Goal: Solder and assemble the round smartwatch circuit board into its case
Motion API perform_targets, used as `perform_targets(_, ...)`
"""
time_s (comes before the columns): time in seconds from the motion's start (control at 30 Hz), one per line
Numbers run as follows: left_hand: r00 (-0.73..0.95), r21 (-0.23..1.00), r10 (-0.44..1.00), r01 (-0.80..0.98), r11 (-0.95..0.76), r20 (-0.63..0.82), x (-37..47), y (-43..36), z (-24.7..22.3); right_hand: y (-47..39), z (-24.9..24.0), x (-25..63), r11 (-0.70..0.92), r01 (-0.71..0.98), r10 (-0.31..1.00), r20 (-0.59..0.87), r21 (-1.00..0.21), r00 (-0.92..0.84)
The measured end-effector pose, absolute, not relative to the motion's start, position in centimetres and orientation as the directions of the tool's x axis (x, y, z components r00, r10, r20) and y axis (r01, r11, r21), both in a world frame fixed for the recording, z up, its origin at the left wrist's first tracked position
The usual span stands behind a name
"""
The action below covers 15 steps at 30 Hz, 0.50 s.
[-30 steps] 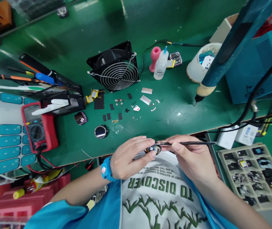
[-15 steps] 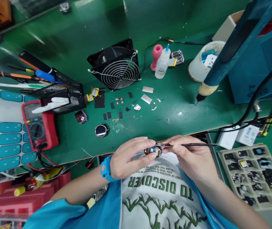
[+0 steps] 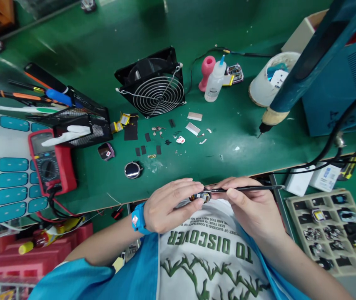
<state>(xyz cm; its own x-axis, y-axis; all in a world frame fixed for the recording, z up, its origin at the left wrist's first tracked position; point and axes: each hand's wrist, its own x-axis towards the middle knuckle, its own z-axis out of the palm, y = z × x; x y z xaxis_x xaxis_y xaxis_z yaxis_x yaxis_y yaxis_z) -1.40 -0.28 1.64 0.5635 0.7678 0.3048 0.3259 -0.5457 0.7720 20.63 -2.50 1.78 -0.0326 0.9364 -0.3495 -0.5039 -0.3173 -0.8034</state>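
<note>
Green benchtop [image 3: 243,156] is spreading out ahead. By its near edge, the left hand [image 3: 173,204] is pinching a small device [image 3: 200,196], circuitry exposed, between thumb and fingers; the right hand [image 3: 249,202] is holding a slim dark tool [image 3: 255,188] to it. Farther back, a round watch [image 3: 133,170] is lying, then a fan [image 3: 159,96] is standing.

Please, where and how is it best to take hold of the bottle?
Probably around its wide body, below the thin blue tip, coming from the near side. The bottle looks upright, with the pink piece close at its left and the yellow piece at its right.
</note>
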Motion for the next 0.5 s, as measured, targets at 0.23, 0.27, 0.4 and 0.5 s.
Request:
perform_targets(0.23, 0.570, 0.754, 0.757, 0.331, -0.567, 0.319, -1.33, -0.27, 1.64, -2.54, 1.70, 20.73, -0.333, -0.476, 0.933, -0.359, -0.814, -0.037)
perform_targets(0.27, 0.569, 0.753, 0.756, 0.329, -0.570, 0.324, -1.33, -0.29, 1.62, -2.53, 1.73, 20.74, -0.335, -0.476, 0.932, -0.361, -0.813, -0.038)
perform_targets(0.4, 0.565, 0.757, 0.762, 0.334, -0.561, 0.316, -1.32, -0.40, 1.54, -2.47, 1.89, 20.67, -0.340, -0.484, 0.927, -0.375, -0.806, -0.027)
perform_targets(0.5, 0.564, 0.758, 0.765, 0.337, -0.558, 0.312, -1.35, -0.45, 1.50, -2.41, 1.96, 20.59, -0.346, -0.496, 0.923, -0.383, -0.797, -0.028)
